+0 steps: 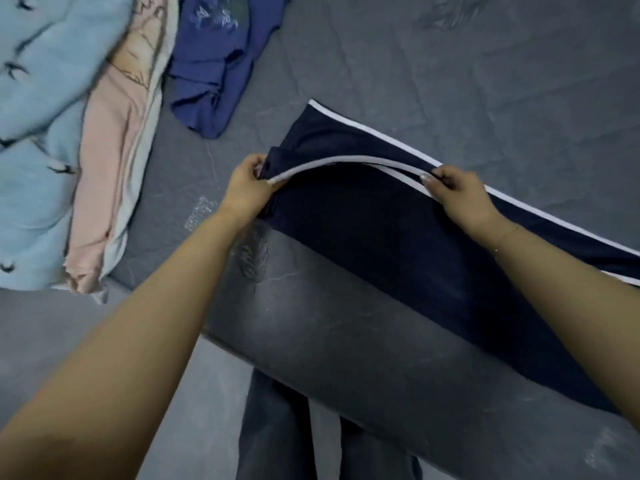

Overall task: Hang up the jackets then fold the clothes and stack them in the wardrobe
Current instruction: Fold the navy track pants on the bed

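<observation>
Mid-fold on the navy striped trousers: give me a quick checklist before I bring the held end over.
1. Left hand grips the end of the navy trousers: ok.
2. Right hand pinches the white stripe edge: ok.
3. Trousers lie flat on the grey bedspread: ok near the hands; the far end runs out of frame, cannot tell.
4. Stripes lined up: not ok, the upper one arcs away.
5. Landing area free of the crumpled blue shirt: ok.
6. Light blue and pink pile apart from the trousers: ok.
</observation>
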Available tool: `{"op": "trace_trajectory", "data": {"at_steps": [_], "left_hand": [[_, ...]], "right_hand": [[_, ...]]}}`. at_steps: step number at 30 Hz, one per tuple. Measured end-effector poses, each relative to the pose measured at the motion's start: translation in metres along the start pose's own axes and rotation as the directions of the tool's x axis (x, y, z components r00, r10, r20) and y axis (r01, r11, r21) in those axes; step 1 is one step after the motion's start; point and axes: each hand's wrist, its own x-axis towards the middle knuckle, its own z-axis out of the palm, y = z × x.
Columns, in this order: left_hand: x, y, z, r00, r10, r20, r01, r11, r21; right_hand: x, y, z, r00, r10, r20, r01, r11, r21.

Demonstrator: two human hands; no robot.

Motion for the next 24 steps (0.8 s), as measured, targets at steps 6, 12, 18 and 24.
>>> {"op": "trace_trajectory", "data": {"at_steps": [6,12,18,24], "left_hand": [[0.098,-0.017,0.015,0.998,-0.066,-0.015,0.067,0.955,0.288],[0.091,-0.034,0.007,0.989,-0.064,0.135,0.014,0.939,0.345],[0.1,-0.038,-0.009,0.994,0.047,0.097,-0.082,0.909,0.409],[0.112,-0.023,-0.009,0.945,-0.114,0.308,0.042,0.972,0.232]], "right_hand": [[0.057,0.017,0.001,0.987,0.146,-0.071,-0.157,0.968,-0.195],[0.061,0.023,0.028,0.965,0.16,-0.209,-0.221,0.923,-0.314],[0.066,0.01,0.024,0.951,-0.019,-0.309,-0.123,0.892,-0.435],[0.065,-0.003,0.047,0.87,0.084,-0.485,-0.294,0.879,-0.375]]}}
